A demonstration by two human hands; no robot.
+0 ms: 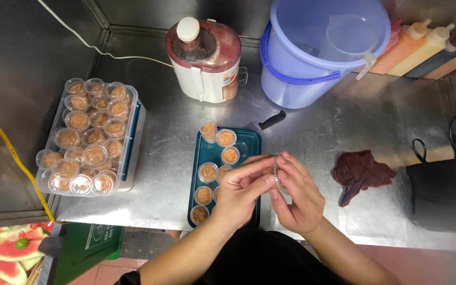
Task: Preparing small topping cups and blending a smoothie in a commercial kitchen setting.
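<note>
Both hands, left hand [238, 192] and right hand [296, 195], close together around one small lidded cup [273, 174] of brown powder, held above the right edge of the teal tray [249, 140] on the steel desk [344, 121]. More filled cups [226, 138] stand on the tray.

A commercial food-prep kitchen: stainless steel worktop [376, 121], juicer [205, 60], squeeze sauce bottles [423, 47], filled sauce cups [88, 140].

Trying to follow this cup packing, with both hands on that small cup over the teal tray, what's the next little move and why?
Probably press the lid down: both the left hand and right hand pinch the small cup at its rim, above the teal tray.
</note>
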